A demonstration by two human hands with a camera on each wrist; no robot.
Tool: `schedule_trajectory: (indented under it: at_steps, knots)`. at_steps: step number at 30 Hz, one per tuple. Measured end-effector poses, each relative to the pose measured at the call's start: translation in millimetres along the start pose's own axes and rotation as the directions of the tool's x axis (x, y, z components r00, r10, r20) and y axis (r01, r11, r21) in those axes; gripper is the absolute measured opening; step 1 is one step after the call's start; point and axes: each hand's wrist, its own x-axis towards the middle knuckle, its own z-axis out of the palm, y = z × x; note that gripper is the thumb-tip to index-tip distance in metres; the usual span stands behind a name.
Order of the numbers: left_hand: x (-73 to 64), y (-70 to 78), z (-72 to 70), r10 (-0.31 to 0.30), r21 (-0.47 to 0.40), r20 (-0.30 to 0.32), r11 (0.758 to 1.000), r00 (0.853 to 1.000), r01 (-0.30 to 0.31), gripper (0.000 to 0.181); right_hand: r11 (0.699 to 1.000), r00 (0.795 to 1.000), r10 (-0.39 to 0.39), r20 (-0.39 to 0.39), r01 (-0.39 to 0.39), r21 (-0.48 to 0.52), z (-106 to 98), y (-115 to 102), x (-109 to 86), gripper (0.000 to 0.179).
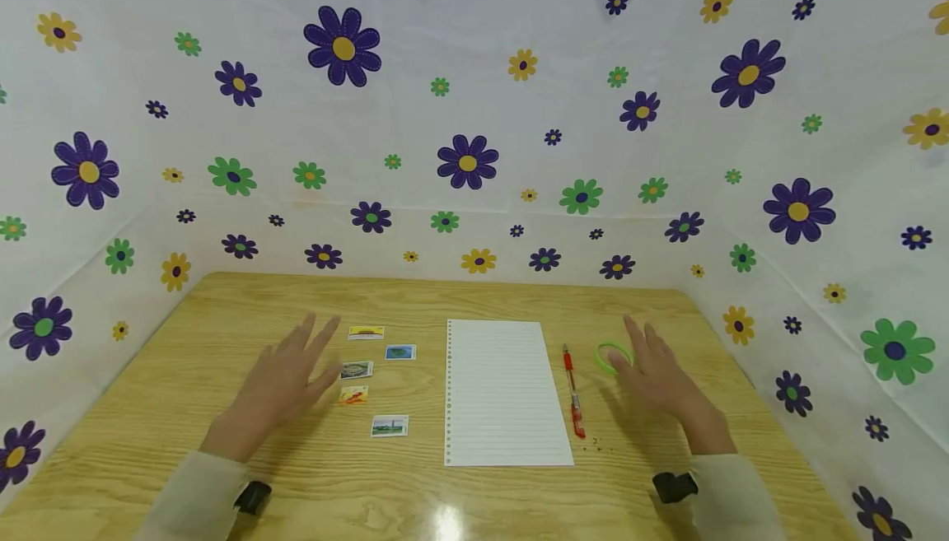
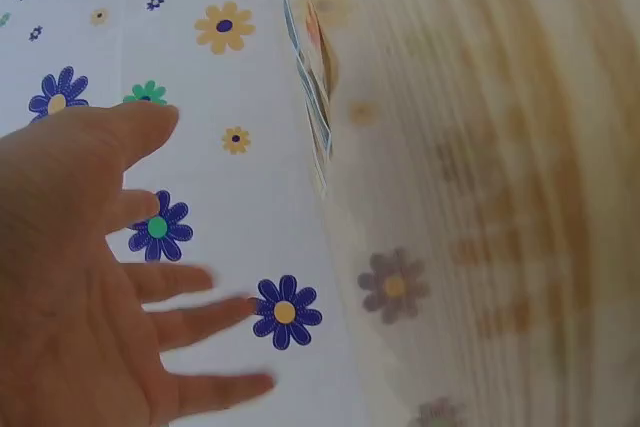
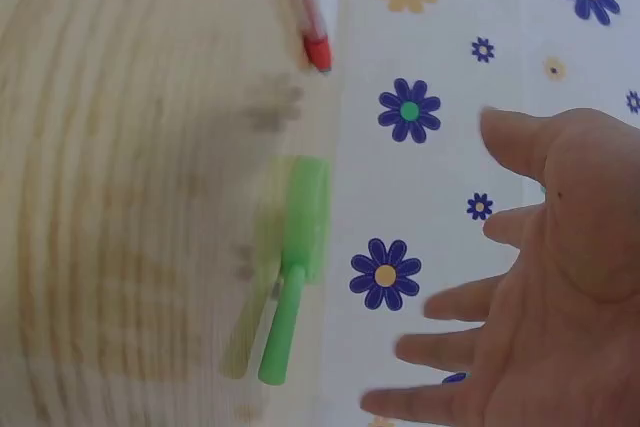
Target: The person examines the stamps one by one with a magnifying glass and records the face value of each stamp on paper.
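Note:
My left hand (image 1: 278,380) is held over the left side of the wooden table with its fingers spread and nothing in it. Beside its thumb lie several postage stamps: a yellow one (image 1: 366,333), a blue one (image 1: 400,352), a grey one (image 1: 357,370), an orange one (image 1: 353,395) and a green landscape one (image 1: 389,426). My right hand (image 1: 663,372), likewise empty and spread, hovers near a green magnifying glass (image 1: 614,346). Its thumb overlaps the ring in the head view; the handle (image 3: 282,332) shows in the right wrist view.
A lined sheet of paper (image 1: 506,393) with punched holes lies mid-table. Right of it is a red pen (image 1: 572,389), with small dark specks (image 1: 597,445) near its lower end. Flower-printed white cloth (image 1: 415,129) walls in the table (image 1: 311,483) at the back and sides.

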Motion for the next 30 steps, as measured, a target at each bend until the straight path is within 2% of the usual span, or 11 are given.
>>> schedule_trajectory:
  at_steps: [2,4,8,12,16,18,25,30]
  knots:
    - [-0.2,2.8,0.7,0.060,-0.080,0.014,0.995,0.998,-0.059,0.066,0.997,1.000,-0.028,0.007,0.028,0.066,-4,3,-0.1,0.077]
    - [-0.8,6.2,1.1,0.124,-0.166,0.025,0.979,0.992,-0.118,0.059,0.997,1.000,-0.025,-0.003,0.025,0.078,-9,7,-0.4,0.074]
    - [-2.7,13.8,0.2,0.216,-0.328,0.056,0.926,0.975,-0.186,0.039,0.996,0.998,0.060,-0.014,-0.059,0.073,-15,14,-2.9,0.065]
    - [-3.9,20.1,2.8,0.285,-0.449,0.073,0.865,0.956,-0.224,0.026,0.988,0.993,0.119,0.000,-0.119,0.097,-17,22,-4.9,0.064]
    - [-4.0,24.8,9.6,0.319,-0.521,0.125,0.827,0.939,-0.212,0.023,0.988,0.992,0.124,0.023,-0.126,0.091,-17,27,-5.9,0.059]
    - [-3.1,26.9,12.8,0.321,-0.532,0.160,0.825,0.933,-0.193,0.023,0.988,0.992,0.126,0.030,-0.129,0.087,-17,29,-5.9,0.055]
    - [2.9,31.4,15.1,0.318,-0.506,0.235,0.847,0.919,-0.164,0.023,0.986,0.989,0.139,0.043,-0.142,0.086,-15,32,-2.8,0.042]
    - [5.2,30.4,14.9,0.331,-0.514,0.257,0.843,0.908,-0.161,0.020,0.987,0.990,0.133,0.043,-0.137,0.083,-10,31,-2.0,0.036]
